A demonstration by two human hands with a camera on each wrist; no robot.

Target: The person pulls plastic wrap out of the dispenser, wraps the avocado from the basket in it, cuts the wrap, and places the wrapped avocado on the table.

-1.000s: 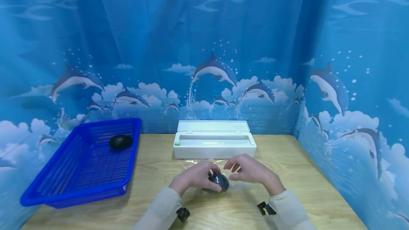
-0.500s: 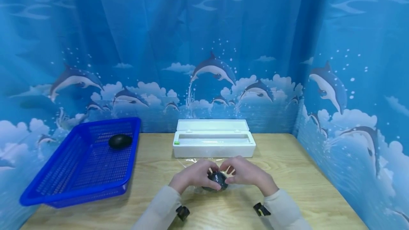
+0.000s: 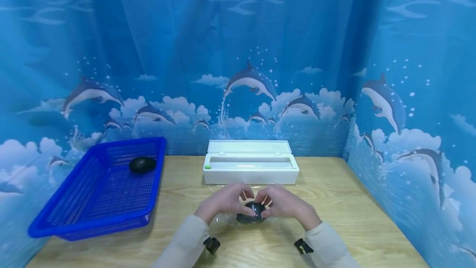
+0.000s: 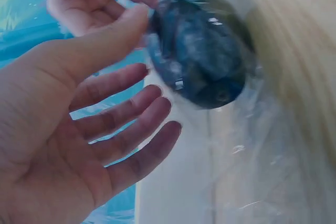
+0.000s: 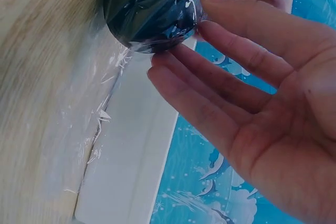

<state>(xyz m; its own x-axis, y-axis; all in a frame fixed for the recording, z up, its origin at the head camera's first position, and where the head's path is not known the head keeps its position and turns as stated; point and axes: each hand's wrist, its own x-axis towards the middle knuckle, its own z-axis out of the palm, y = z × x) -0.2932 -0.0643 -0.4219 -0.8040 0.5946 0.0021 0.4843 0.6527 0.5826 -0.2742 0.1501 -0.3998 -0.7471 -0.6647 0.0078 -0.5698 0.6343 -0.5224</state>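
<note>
A dark, rounded object [image 3: 256, 213] wrapped in clear plastic film lies on the table between the two hands. My left hand [image 3: 227, 200] is at its left, thumb tip against the wrapped edge; in the left wrist view the other fingers of the left hand [image 4: 79, 108] are spread and loosely bent beside the object [image 4: 202, 51]. My right hand [image 3: 288, 205] is at its right; in the right wrist view the thumb and index finger of the right hand [image 5: 262, 77] pinch film at the side of the object [image 5: 152, 11], other fingers extended below.
A blue basket [image 3: 93, 223] holding another dark oval object [image 3: 142, 164] stands at the left. Behind the hands is a long white box [image 3: 251, 177], lid raised, with a small green piece on it. Loose film [image 5: 73, 129] lies along the box. A dolphin-print curtain [image 3: 260, 32] hangs behind.
My right hand has come in from the right to the wrapped object, which it was clear of a second ago. The left hand has shifted slightly, staying at the object's left.
</note>
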